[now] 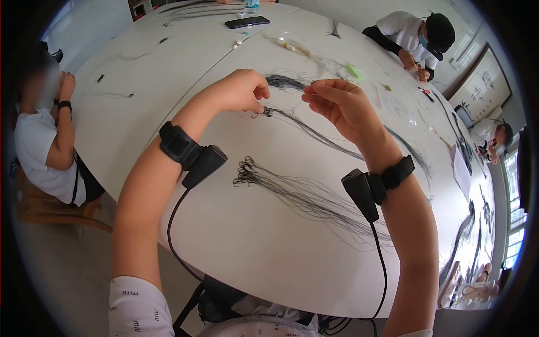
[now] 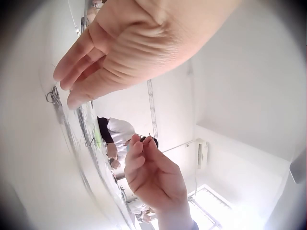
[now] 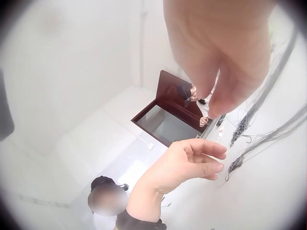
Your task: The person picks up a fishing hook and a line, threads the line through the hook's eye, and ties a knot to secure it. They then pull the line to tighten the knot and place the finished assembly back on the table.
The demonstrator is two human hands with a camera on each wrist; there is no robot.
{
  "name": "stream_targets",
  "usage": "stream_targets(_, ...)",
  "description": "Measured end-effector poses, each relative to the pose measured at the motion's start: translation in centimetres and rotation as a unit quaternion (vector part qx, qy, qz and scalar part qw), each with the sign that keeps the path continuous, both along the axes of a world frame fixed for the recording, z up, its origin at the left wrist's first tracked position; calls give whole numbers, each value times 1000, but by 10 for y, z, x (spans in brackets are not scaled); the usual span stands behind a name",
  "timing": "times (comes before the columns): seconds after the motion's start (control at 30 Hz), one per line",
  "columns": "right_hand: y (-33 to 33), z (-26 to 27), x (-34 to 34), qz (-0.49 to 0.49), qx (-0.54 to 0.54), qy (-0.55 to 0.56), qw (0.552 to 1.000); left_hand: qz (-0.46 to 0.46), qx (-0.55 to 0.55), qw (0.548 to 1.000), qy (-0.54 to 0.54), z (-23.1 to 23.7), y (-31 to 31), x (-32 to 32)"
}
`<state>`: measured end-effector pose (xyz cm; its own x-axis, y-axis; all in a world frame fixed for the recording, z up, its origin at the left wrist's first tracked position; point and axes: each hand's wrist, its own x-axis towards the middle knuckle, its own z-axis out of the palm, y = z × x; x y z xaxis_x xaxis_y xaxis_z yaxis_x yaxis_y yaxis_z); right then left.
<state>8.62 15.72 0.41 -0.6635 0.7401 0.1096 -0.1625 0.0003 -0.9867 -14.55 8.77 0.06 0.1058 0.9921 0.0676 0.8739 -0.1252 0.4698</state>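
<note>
My right hand [image 1: 342, 106] is raised over the table, thumb and fingertips together on a thin fishing line. In the left wrist view a small fish hook [image 2: 90, 142] shows on the line that leads to these fingertips. My left hand [image 1: 238, 90] hovers at the hook end of a bundle of hooks with dark lines [image 1: 320, 135], thumb and fingers slightly apart with a gap between them. Behind it lies another dark bundle of lines [image 1: 285, 82]. Closer to me, a third bundle of hooked lines [image 1: 297, 194] fans out to the right.
On the white table [image 1: 202, 224] lie a black phone [image 1: 247, 22], a clear coiled bag [image 1: 295, 49], a green slip [image 1: 355, 71] and more dark lines [image 1: 463, 224] at right. Other people sit around it: one at left [image 1: 50, 140], one at far right [image 1: 412, 36].
</note>
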Motion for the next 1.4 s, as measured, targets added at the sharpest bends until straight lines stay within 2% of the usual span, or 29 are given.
stream_targets(0.03, -1, 0, 0, 22, 123, -58, 990, -8, 25, 1000, 15, 0, 0, 1)
stream_targets(0.07, -1, 0, 0, 43, 244, -116, 962, -17, 51, 998, 30, 0, 0, 2)
stream_targets(0.1, -2, -1, -2, 42, 244, -116, 962, -18, 51, 998, 30, 2, -2, 5)
stream_targets(0.17, -2, -8, -7, 80, 27, 6, 996, -23, 62, 998, 14, 7, -5, 9)
stream_targets(0.2, -2, -12, -11, 79, 27, 7, 996, -23, 61, 998, 14, 12, -8, 14)
stream_targets(0.27, -2, -18, -19, 64, 224, -55, 971, -20, -8, 981, -193, 20, -12, 26)
stream_targets(0.3, -8, -14, -21, 63, 225, -54, 971, -20, -7, 981, -192, 17, -10, 27)
stream_targets(0.37, -20, -1, -24, 50, 71, -63, 994, -59, -28, 965, -255, 6, -4, 28)
stream_targets(0.43, -12, -7, -22, 59, 109, -51, 991, -71, -18, 961, -268, 4, -7, 30)
stream_targets(0.5, -10, -7, -19, 66, 146, -40, 986, -70, -64, 948, -304, -4, -2, 28)
stream_targets(0.53, -12, -4, -17, 64, 179, -44, 981, -71, -65, 948, -304, -6, -1, 28)
stream_targets(0.57, -14, 1, -14, 63, 211, -49, 974, -65, -65, 963, -255, -7, 1, 27)
stream_targets(0.6, -17, 6, -11, 62, 211, -49, 974, -59, -64, 975, -205, -7, 2, 27)
stream_targets(0.7, -27, 26, 8, 67, 245, -70, 965, -68, -33, 985, -156, -16, 5, 24)
stream_targets(0.77, -31, 37, 27, 68, 192, -35, 978, -61, -23, 984, -167, -19, 5, 24)
stream_targets(0.8, -27, 34, 36, 113, 29, 81, 990, -55, -15, 983, -176, -20, 5, 24)
stream_targets(0.9, -39, 55, 64, 74, -18, 91, 993, -59, 13, 985, -164, -25, 6, 22)
stream_targets(1.23, -78, 87, 159, 66, 55, 123, 989, -57, 45, 987, -145, -29, 8, 21)
stream_targets(1.33, -91, 98, 205, 36, 94, 118, 988, -52, 41, 986, -151, -29, 7, 21)
stream_targets(1.37, -98, 101, 225, -7, 87, 122, 989, -46, 38, 986, -153, -29, 7, 22)
stream_targets(1.4, -100, 103, 247, -6, 79, 138, 987, -41, 36, 986, -155, -29, 7, 22)
